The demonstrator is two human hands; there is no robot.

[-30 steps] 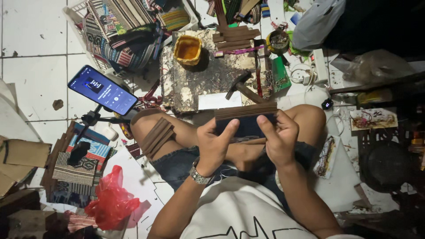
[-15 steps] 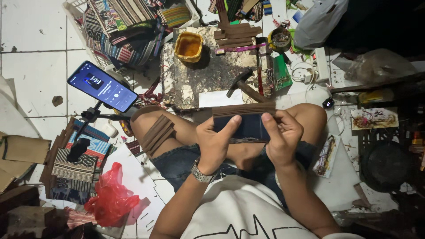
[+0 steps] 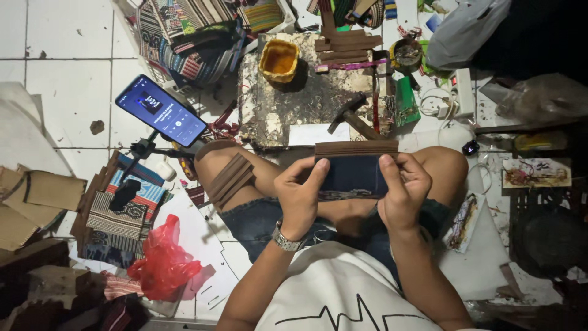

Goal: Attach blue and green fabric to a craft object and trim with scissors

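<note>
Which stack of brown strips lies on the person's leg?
The fanned brown strips on the left knee, beside the phone stand; the other stack lies on the work board by the yellow bowl.

You look down on a scene lit brightly from above at center; white floor tiles (image 3: 67, 86) glare slightly, right and lower-left edges sink into dark shadow, focus stays sharp.

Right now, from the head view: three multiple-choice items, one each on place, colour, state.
1. Where is the hammer?
A. on the work board beyond the knees
B. in the red bag
C. on the phone

2. Colour of the plastic bag by the person's left side?
A. blue
B. red
C. white

3. The phone screen is:
A. dark
B. cracked
C. lit

Answers:
1 A, it lies on the stained board.
2 B, plainly red.
3 C, the screen glows.
</note>
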